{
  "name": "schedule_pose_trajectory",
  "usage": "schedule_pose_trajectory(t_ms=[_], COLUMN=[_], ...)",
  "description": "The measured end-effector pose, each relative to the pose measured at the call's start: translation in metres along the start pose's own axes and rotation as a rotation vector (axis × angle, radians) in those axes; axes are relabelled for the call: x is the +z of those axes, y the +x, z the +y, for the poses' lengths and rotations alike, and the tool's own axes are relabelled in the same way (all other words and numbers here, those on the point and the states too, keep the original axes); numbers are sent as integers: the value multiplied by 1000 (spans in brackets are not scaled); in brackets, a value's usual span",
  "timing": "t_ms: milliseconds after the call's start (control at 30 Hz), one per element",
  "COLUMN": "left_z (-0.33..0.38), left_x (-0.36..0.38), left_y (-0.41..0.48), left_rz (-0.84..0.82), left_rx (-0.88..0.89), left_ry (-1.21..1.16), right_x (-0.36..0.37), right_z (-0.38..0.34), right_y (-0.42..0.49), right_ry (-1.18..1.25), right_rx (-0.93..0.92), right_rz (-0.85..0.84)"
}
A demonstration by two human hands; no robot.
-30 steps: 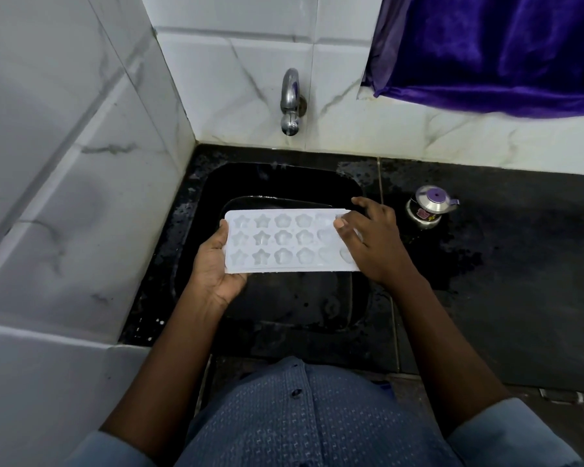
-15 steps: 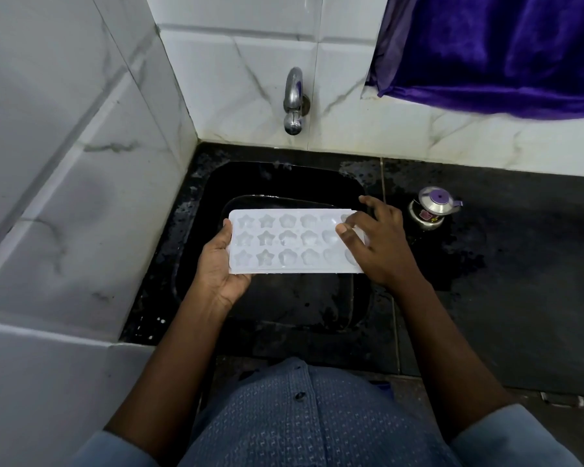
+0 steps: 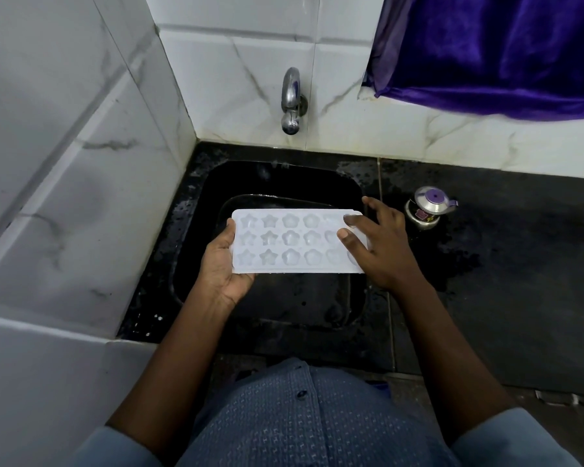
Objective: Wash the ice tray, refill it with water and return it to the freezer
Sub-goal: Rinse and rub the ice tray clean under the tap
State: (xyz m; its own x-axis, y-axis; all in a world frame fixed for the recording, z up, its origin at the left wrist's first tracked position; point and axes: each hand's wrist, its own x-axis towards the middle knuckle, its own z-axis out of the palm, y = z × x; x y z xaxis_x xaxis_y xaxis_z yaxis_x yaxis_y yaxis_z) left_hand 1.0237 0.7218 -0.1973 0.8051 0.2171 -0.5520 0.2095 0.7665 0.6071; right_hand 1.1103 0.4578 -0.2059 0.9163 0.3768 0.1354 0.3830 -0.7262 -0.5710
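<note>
Little has moved: tray and both hands sit almost where they were, and the right fingertips have crept slightly along the far-right cells. Lower centre, blue shirt (image 3: pixel 304 416). Left hand (image 3: pixel 221 264), mid-left, grips the ice tray (image 3: pixel 290 244) by its left end, thumb on top, fingers underneath, so it probably carries the weight. Tray is held level, cells up, over the black sink (image 3: pixel 284 180) at frame centre, so drips land in the basin. Right hand (image 3: pixel 381 251) lies spread on the tray's right end, fingers loose, pinching nothing; likely rubbing cells, washing step. Can't tell if the cells hold water. Right of the sink, a steel container (image 3: pixel 427 207) stands on the wet counter (image 3: pixel 520 281), near the hand but apart. Tap (image 3: pixel 291 101) upper centre, no stream visible. Purple cloth (image 3: pixel 493 52) upper right.
</note>
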Motion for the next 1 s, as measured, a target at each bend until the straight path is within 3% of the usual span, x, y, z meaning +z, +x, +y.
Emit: schedule_pose_trajectory(t_ms=[1000], left_z=[12], left_x=[-20], left_y=[3], left_rz=[27], left_rx=[37], left_ry=[-37], right_x=[14], right_z=[-18], right_y=[12], right_ry=[36], right_rx=[-41], right_rz=[-9])
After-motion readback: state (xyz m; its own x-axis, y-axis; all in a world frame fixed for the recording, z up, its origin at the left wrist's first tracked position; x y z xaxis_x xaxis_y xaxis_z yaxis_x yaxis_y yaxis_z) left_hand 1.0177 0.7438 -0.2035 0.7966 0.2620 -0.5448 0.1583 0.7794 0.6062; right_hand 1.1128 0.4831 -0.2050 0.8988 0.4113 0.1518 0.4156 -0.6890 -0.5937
